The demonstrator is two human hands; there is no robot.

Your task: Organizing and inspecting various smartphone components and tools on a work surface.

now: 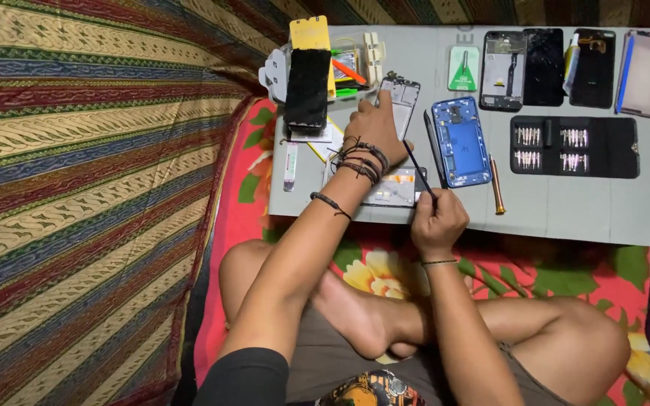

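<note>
A home phone-repair spot: grey mat with opened phones on patterned floor bedding.

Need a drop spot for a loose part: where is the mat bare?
Bare: the mat's front strip, right of the screwdriver and below the bit case; a smaller gap between green card and bit case. Crowded: back-left corner around the black screen, and the middle under left hand and right hand.

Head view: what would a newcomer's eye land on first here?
Probably the two hands at the middle of the grey mat: the left hand presses on an opened phone while the right hand holds a thin tool to it. Next, the bright blue phone back just right of them, and the black bit case further right.
</note>
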